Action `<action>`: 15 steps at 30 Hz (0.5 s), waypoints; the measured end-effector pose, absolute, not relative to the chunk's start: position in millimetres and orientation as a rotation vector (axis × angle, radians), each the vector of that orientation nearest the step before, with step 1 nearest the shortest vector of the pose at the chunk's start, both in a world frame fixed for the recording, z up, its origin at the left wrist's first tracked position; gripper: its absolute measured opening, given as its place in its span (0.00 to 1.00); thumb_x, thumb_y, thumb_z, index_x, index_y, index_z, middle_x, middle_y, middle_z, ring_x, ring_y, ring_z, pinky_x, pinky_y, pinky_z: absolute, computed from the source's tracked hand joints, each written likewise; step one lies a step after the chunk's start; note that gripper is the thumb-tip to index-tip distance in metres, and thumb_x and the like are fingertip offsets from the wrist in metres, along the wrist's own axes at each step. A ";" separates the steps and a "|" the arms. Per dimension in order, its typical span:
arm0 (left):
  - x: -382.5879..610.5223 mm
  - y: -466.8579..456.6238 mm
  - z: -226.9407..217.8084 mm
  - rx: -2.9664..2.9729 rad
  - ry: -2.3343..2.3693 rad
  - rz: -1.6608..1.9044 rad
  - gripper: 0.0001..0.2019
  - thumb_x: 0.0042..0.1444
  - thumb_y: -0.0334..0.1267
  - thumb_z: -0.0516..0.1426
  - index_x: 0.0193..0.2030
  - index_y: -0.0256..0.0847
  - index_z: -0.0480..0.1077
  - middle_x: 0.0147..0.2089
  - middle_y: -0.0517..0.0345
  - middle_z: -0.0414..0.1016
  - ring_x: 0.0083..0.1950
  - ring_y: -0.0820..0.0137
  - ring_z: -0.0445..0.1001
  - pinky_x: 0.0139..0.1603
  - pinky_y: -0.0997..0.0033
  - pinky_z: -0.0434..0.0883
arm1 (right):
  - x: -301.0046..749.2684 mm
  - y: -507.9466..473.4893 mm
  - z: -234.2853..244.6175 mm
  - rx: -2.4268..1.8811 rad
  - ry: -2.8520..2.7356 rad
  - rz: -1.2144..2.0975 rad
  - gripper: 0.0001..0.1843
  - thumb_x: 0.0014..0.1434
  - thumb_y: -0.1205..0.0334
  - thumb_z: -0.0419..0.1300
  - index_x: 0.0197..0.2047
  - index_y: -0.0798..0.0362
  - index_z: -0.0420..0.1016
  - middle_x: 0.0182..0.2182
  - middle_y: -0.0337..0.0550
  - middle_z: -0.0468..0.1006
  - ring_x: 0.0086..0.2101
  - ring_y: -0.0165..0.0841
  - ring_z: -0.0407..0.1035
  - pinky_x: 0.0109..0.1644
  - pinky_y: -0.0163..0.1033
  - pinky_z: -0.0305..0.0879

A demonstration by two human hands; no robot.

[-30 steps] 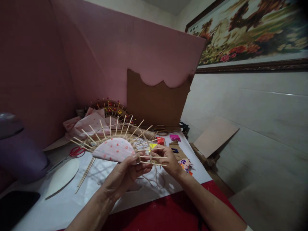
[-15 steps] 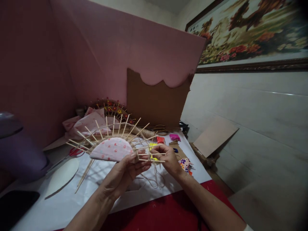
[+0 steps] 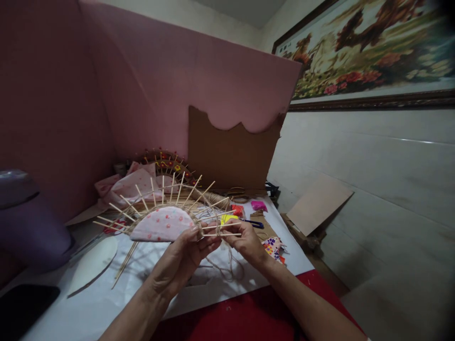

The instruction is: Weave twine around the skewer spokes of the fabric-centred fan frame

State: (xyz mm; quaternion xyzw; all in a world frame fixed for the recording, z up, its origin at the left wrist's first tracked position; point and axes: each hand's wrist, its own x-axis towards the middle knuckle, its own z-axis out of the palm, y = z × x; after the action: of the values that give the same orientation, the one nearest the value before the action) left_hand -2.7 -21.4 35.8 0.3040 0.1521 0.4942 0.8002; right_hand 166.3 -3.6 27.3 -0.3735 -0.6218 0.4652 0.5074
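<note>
A half-round craft piece covered in pink dotted cloth (image 3: 161, 225) has thin wooden sticks (image 3: 183, 187) fanning out from its curved edge. My left hand (image 3: 183, 253) grips its right end from below, thumb over the cloth. Brown twine (image 3: 231, 265) runs from stick to stick and hangs in loose loops beneath. Close by, at the rightmost sticks, my right hand (image 3: 249, 244) is closed with its fingertips pinching the twine; the exact grip is partly hidden. A pair of sticks (image 3: 124, 267) slants down under the cloth piece.
On the white-covered table (image 3: 106, 312) lie a blue cutter (image 3: 254, 223), red-handled scissors (image 3: 113, 228), a twine roll (image 3: 216, 200), a pink packet (image 3: 259, 205) and a patterned cloth scrap (image 3: 273, 247). A decorated arch (image 3: 167, 163) and cardboard (image 3: 231, 156) stand behind. A purple container (image 3: 31, 232) is at left.
The fan-shaped piece has shifted slightly left and tilted. My right hand has moved a little left and down, closer to my left fingers. More of the blue cutter shows now.
</note>
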 end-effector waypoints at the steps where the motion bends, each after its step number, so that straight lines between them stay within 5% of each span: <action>1: -2.6 -21.5 35.7 0.657 0.318 1.055 0.10 0.56 0.31 0.52 0.39 0.33 0.74 0.45 0.46 0.77 0.48 0.61 0.74 0.58 0.57 0.61 | 165.6 -4.2 27.6 -0.907 -1.513 1.126 0.07 0.46 0.61 0.62 0.25 0.57 0.72 0.22 0.37 0.67 0.22 0.24 0.58 0.23 0.30 0.53; 5: -3.0 -20.0 33.8 0.664 0.311 1.065 0.10 0.56 0.31 0.52 0.37 0.33 0.74 0.43 0.47 0.78 0.47 0.62 0.74 0.58 0.57 0.61 | 163.7 -8.1 29.7 -0.885 -1.477 1.198 0.07 0.46 0.63 0.60 0.30 0.56 0.74 0.26 0.39 0.70 0.22 0.24 0.60 0.22 0.30 0.55; 9: -3.4 -19.2 31.8 0.626 0.327 1.074 0.09 0.55 0.31 0.52 0.37 0.33 0.74 0.43 0.49 0.78 0.45 0.63 0.75 0.56 0.59 0.63 | 162.8 -12.7 30.7 -0.744 -1.350 1.370 0.16 0.44 0.66 0.60 0.40 0.53 0.71 0.34 0.42 0.73 0.25 0.25 0.62 0.27 0.32 0.59; 15: -2.9 -18.8 32.8 0.588 0.335 1.075 0.07 0.54 0.31 0.54 0.33 0.33 0.74 0.41 0.47 0.79 0.45 0.62 0.75 0.57 0.58 0.63 | 159.3 -14.6 21.6 -0.730 -1.217 1.414 0.12 0.44 0.64 0.61 0.34 0.52 0.64 0.21 0.31 0.63 0.17 0.20 0.49 0.20 0.28 0.44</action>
State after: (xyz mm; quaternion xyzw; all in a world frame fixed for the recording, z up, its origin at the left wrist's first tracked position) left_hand -2.9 -18.8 32.8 0.2747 0.1563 0.5021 0.8050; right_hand 159.3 -14.6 21.6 -0.3068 -0.5117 0.5944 0.5391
